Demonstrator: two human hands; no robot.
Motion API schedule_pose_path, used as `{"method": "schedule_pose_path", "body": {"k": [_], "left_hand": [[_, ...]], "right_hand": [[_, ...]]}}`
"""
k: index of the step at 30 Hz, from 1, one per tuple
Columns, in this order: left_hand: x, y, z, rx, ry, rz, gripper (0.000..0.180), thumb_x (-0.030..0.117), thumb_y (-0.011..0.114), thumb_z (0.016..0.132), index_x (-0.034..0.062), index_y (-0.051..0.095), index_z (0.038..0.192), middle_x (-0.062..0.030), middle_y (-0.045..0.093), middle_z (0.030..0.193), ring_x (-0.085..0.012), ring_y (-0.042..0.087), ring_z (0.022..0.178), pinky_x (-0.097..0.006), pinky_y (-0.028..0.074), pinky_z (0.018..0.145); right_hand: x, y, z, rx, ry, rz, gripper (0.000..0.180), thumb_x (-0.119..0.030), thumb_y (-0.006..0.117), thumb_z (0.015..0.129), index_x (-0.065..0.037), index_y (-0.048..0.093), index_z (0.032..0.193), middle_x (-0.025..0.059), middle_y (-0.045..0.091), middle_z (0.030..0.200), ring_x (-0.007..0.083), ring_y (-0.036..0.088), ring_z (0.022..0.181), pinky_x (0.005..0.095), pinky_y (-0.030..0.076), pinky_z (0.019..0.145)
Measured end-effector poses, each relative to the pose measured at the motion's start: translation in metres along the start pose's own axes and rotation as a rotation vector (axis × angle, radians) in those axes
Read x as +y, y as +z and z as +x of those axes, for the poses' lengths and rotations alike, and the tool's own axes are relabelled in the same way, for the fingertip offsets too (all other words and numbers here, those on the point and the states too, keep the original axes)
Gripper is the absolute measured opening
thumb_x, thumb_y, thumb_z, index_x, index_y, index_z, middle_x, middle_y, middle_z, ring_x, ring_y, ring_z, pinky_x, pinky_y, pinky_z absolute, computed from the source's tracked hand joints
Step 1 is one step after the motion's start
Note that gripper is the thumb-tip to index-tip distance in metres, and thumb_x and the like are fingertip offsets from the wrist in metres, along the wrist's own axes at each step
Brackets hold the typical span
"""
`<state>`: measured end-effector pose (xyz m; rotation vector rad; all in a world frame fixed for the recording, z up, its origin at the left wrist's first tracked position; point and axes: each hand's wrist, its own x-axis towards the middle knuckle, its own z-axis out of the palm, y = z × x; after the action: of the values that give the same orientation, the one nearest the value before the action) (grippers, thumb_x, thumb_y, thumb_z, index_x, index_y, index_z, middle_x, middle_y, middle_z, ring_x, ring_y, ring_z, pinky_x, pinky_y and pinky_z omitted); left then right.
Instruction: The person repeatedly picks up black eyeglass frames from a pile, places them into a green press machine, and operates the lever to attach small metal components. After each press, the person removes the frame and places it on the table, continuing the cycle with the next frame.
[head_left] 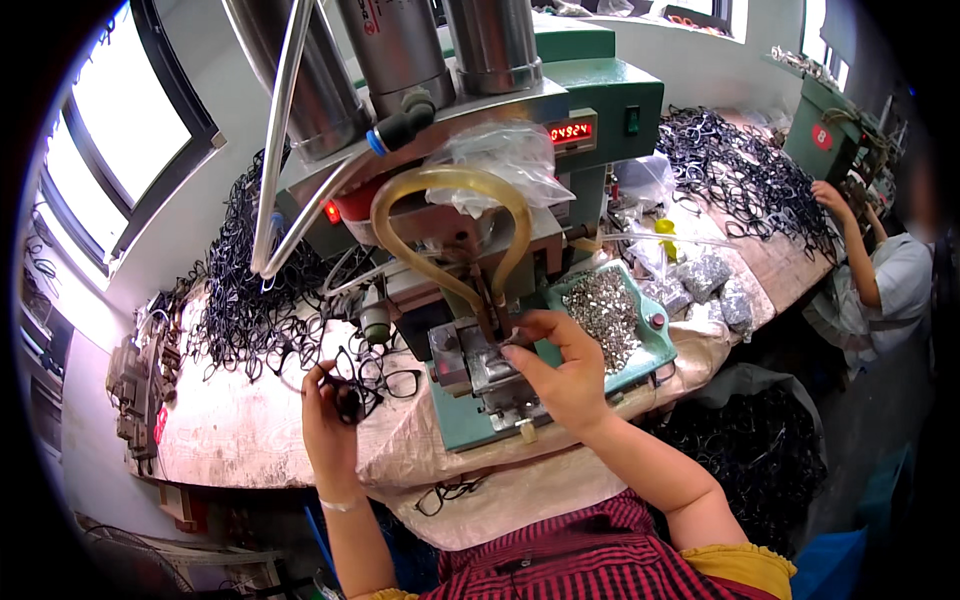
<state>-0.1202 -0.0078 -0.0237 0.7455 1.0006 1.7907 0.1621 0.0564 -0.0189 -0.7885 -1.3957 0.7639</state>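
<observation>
- Head view: the left hand (328,425) has its fingers closed on black eyeglass frames (349,404), over the table (230,435), left of the green machine (630,88).
- The right hand (568,378) brings thumb and forefinger together at the metal fixture (487,372); I cannot tell whether they grip anything.
- Just right of the fixture, a green tray (657,343) holds small metal parts (603,305).
- Farther right, a co-worker (893,285) reaches toward heaped dark frames (735,165).
</observation>
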Motion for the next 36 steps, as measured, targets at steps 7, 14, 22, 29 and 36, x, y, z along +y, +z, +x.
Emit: {"method": "schedule_pose_path", "body": {"k": [7, 14, 22, 29, 36], "left_hand": [[0.026, 0.123, -0.018, -0.268, 0.794, 0.677, 0.015, 0.012, 0.058, 0.096, -0.0027, 0.061, 0.094, -0.0147, 0.062, 0.095, -0.0219, 0.057, 0.09, -0.032, 0.047, 0.079], [0.016, 0.116, -0.015, -0.288, 0.776, 0.408, 0.012, 0.006, 0.067, 0.089, -0.0022, 0.062, 0.097, -0.0164, 0.066, 0.096, -0.0227, 0.061, 0.087, -0.032, 0.048, 0.078], [-0.019, 0.117, -0.036, -0.816, 1.048, 0.945, 0.021, 0.01, 0.077, 0.071, 0.0119, 0.075, 0.092, -0.0031, 0.072, 0.096, -0.0212, 0.056, 0.073, -0.04, 0.051, 0.08], [-0.026, 0.116, -0.034, -0.809, 1.049, 0.974, 0.024, 0.012, 0.08, 0.069, 0.0117, 0.076, 0.092, -0.0017, 0.071, 0.097, -0.0211, 0.055, 0.074, -0.04, 0.052, 0.081], [-0.027, 0.114, -0.037, -0.804, 1.013, 0.962, 0.022, 0.012, 0.08, 0.07, 0.0122, 0.075, 0.092, -0.0012, 0.071, 0.101, -0.0216, 0.056, 0.073, -0.04, 0.052, 0.082]], "right_hand": [[-0.002, 0.005, -0.001, -0.034, 0.27, 0.245, 0.049, 0.0, 0.073, 0.08, 0.002, 0.051, 0.123, 0.0063, 0.064, 0.106, 0.0098, 0.059, 0.092, 0.0249, 0.047, 0.088], [-0.029, -0.006, -0.002, -0.145, 0.341, 0.217, 0.056, -0.004, 0.072, 0.079, 0.0, 0.05, 0.13, 0.0095, 0.065, 0.114, 0.0154, 0.061, 0.107, 0.0302, 0.045, 0.096], [0.069, -0.111, -0.005, -0.052, -0.065, -1.109, 0.022, -0.014, 0.077, 0.073, -0.005, 0.071, 0.092, 0.0156, 0.064, 0.114, 0.0368, 0.055, 0.118, 0.0441, 0.044, 0.098], [0.075, -0.119, 0.016, 0.078, 0.121, -0.648, 0.011, -0.008, 0.073, 0.077, -0.003, 0.068, 0.086, 0.0118, 0.068, 0.092, 0.0297, 0.064, 0.091, 0.0365, 0.05, 0.082], [0.097, -0.158, 0.049, 0.069, 0.17, -0.867, 0.011, -0.014, 0.064, 0.086, -0.004, 0.062, 0.089, 0.0137, 0.065, 0.072, 0.0329, 0.063, 0.066, 0.0404, 0.049, 0.063]]}}
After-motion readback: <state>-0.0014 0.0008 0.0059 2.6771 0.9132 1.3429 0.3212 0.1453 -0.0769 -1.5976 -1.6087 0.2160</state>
